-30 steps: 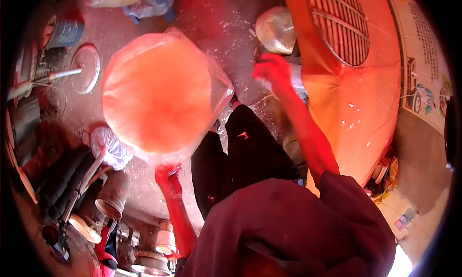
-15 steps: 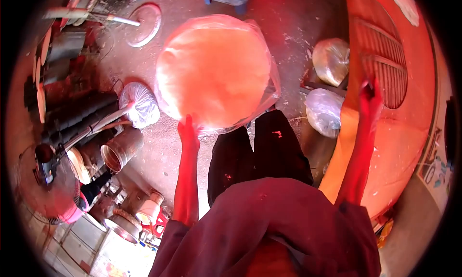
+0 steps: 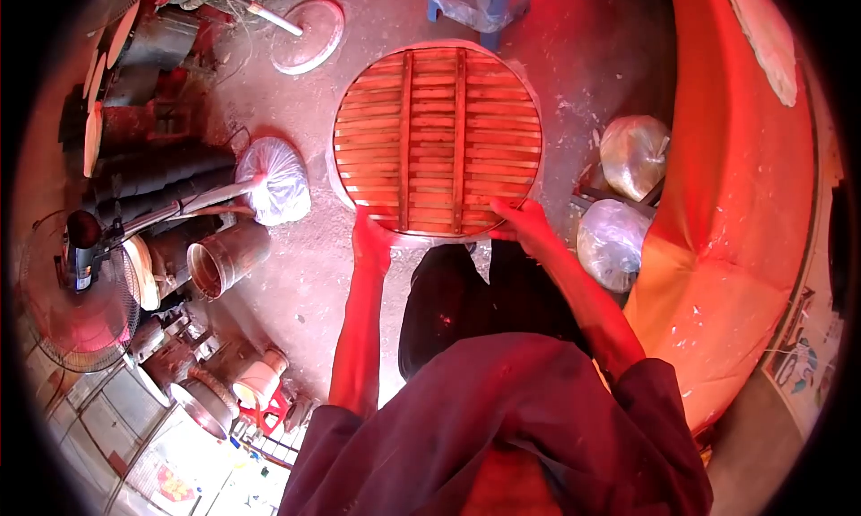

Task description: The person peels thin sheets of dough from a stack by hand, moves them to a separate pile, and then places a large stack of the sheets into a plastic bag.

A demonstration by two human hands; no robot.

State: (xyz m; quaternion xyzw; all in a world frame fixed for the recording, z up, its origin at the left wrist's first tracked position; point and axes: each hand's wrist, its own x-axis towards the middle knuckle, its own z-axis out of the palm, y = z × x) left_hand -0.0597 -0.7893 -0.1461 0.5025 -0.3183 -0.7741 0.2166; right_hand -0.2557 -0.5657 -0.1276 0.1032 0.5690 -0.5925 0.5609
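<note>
In front of my legs is a round slatted wooden rack (image 3: 433,144) with two crossbars. Clear plastic film (image 3: 334,179) shows around its edge, and what lies beneath the slats is hidden. My left hand (image 3: 371,241) grips the near left edge, its fingers mostly out of sight below. At the near right edge, my right hand (image 3: 529,228) is closed on the rim with the thumb on top.
An orange-covered surface (image 3: 726,274) runs along the right, with stuffed plastic bags (image 3: 612,244) beside it. On the left stand a fan (image 3: 81,292), a metal pot (image 3: 229,263) and a bagged bundle (image 3: 273,182). A blue stool (image 3: 484,12) is ahead.
The slatted rack has moved from the orange surface onto the plastic-wrapped round thing, covering its pale top. My right hand has come left from the orange surface to the rack's near edge.
</note>
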